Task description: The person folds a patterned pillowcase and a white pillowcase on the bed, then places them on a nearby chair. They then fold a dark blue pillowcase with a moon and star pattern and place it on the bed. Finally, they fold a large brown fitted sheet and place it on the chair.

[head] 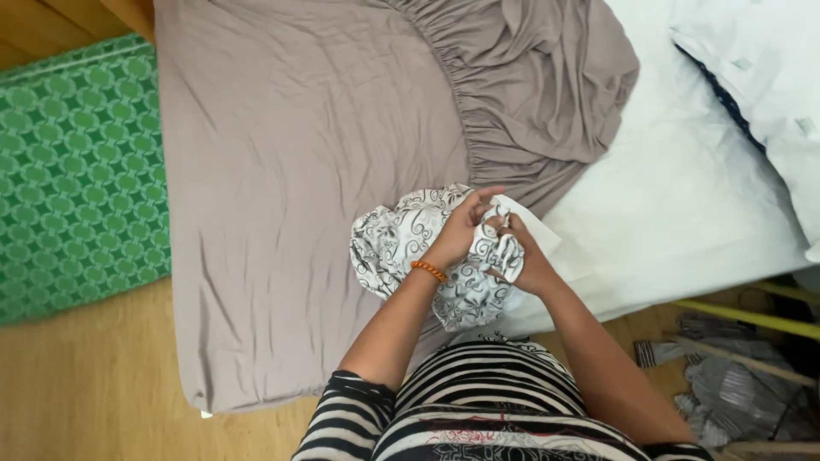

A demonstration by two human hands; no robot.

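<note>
Two hands meet over the bed in your head view, both bunched into one white cloth printed with black scrollwork (pixel 401 243). Your left hand (pixel 461 229), with an orange bead bracelet (pixel 429 271) at the wrist, has its fingers (pixel 478 203) clenched on the top of the cloth. Your right hand (pixel 523 260) sits just beside it, touching the same bundle, its fingers curled tight into the folds at the cloth's right side. Most of the cloth spills out to the left of your fingers and below them, lying crumpled on the taupe fitted sheet with a gathered elastic edge (pixel 299 171). That sheet spreads away above and to the left of your fingers. To the right of your fingers the bare white mattress (pixel 683 196) shows, and a white pillow with small grey marks (pixel 760 68) lies well apart at the far right. A green patterned mat (pixel 77 171) lies on the wooden floor (pixel 85 384), well to the left. Your black-and-white striped top (pixel 478 401) fills the bottom edge.
</note>
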